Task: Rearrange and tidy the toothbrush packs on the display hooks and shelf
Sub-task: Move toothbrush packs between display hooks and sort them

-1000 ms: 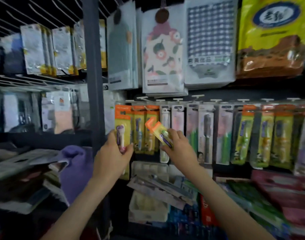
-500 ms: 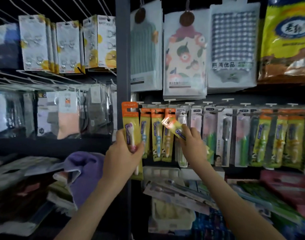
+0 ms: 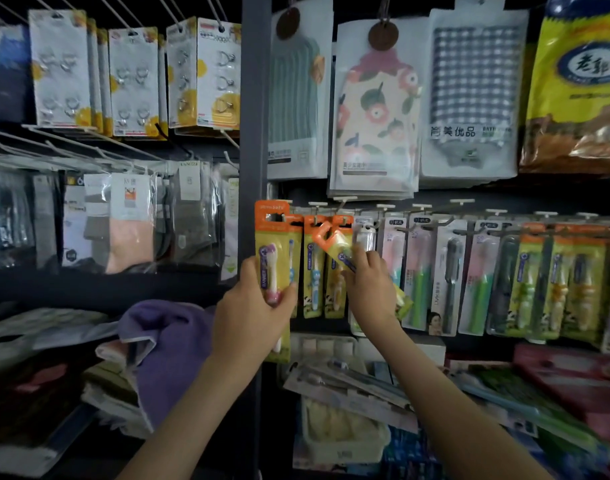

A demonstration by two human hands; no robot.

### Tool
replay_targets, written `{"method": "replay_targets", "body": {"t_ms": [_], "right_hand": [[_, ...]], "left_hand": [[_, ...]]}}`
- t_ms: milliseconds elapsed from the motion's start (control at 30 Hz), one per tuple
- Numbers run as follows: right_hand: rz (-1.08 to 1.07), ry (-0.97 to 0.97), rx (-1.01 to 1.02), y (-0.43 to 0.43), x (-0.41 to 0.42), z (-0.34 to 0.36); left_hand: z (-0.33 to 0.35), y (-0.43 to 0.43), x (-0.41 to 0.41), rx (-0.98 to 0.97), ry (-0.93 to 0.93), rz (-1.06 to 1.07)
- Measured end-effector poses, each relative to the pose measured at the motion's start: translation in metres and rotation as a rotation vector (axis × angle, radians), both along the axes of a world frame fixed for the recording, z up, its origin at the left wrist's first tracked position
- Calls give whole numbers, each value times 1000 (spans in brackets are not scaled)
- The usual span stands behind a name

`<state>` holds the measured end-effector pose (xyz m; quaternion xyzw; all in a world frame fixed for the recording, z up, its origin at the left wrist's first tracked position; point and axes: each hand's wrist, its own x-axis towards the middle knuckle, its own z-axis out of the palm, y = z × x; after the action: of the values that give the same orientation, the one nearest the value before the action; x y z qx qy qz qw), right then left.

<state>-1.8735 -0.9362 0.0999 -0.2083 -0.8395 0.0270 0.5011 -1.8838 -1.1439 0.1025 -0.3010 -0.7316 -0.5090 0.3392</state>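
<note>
Head view: toothbrush packs (image 3: pixel 417 271) hang from hooks (image 3: pixel 462 201) on dark rack (image 3: pixel 255 98).

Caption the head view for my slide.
The left hand holds an orange-topped toothbrush pack upright; the right hand holds a second pack tilted at the display hooks.

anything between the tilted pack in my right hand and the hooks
Nothing visible blocks it: the tilted pack in the right hand has its orange top at the hooks, where similar packs hang behind it.
</note>
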Motion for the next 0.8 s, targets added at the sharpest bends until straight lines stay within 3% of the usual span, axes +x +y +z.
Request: {"method": "replay_targets", "body": {"t_ms": [333, 700, 800], "right_hand": [[47, 64, -150, 3, 2, 11], [26, -243, -362, -1, -24, 32], [130, -93, -289, -18, -8, 26]], "left_hand": [[-8, 9, -1, 49, 34, 51], [-22, 21, 0, -12, -15, 77], [-31, 21, 1, -67, -32, 121]]}}
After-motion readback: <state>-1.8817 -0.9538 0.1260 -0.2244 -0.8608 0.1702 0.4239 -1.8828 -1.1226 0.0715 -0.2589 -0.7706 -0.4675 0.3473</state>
